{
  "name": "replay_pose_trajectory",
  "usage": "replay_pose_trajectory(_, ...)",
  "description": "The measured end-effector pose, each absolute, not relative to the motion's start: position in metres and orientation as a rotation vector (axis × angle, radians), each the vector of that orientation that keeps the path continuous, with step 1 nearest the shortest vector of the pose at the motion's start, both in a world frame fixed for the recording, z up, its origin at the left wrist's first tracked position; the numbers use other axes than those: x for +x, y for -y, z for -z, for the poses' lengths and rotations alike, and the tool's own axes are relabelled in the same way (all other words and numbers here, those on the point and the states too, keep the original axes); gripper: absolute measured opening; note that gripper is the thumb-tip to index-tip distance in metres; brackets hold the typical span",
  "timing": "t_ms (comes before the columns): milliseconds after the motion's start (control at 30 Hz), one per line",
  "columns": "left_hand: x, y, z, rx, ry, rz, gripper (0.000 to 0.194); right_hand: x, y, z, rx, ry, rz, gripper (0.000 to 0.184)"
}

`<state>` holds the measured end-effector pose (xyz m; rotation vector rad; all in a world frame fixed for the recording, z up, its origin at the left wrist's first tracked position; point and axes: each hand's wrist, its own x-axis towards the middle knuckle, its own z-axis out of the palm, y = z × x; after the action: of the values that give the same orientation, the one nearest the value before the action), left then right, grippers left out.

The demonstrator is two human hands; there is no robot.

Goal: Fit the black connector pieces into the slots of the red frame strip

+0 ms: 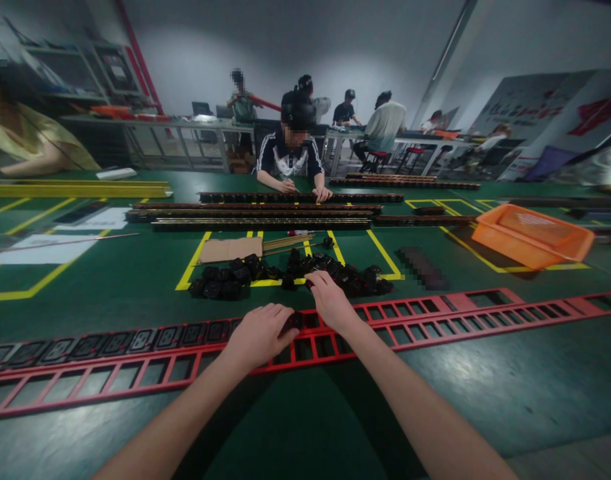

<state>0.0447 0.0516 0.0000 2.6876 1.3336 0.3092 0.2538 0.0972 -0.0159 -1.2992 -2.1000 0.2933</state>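
Note:
My left hand (260, 333) is closed around a black socket module (292, 323) at the rear red frame strip (375, 311); the fingers partly cover it. To its left, several black socket modules (170, 337) sit side by side in that strip's openings. Over the near edge of a loose pile of black modules (355, 279), my right hand (330, 303) has its fingers curled on a small dark piece with a bit of red, which looks like another module. A second red strip (170, 370), its openings unfilled, runs along the front of the first.
Behind the pile lie a cardboard piece (230, 250), thin rods (290, 243) and long dark bars (260, 223). An orange basket (535, 233) stands at right. Across the green table (150, 287), a co-worker (292, 157) handles a dark bar. White papers (40, 249) lie at left.

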Motion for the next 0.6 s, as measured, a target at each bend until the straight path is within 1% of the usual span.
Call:
replay_pose_trajectory(267, 0.0443, -0.0505, 0.0015, 2.691, -1.325, -0.344, 0.031, 0.2545, -0.0955, 0.0125, -1.3, 2.118, -0.217, 0.035)
replay_pose_trajectory(400, 0.0444, -0.0512, 0.0015, 2.691, -1.33, -0.34, 0.031, 0.2549, -0.0962, 0.0133, -1.337, 2.154, -0.229, 0.032)
replay_pose_trajectory(533, 0.0442, -0.0516, 0.0024, 2.685, -1.324, -0.338, 0.032, 0.2548, -0.0967, 0.0151, -1.367, 2.121, -0.28, 0.049)
replay_pose_trajectory(600, 0.0439, -0.0514, 0.0028, 2.685, -1.321, -0.339, 0.033, 0.2546, -0.0962, 0.0149, -1.41, 2.091, -0.312, 0.049)
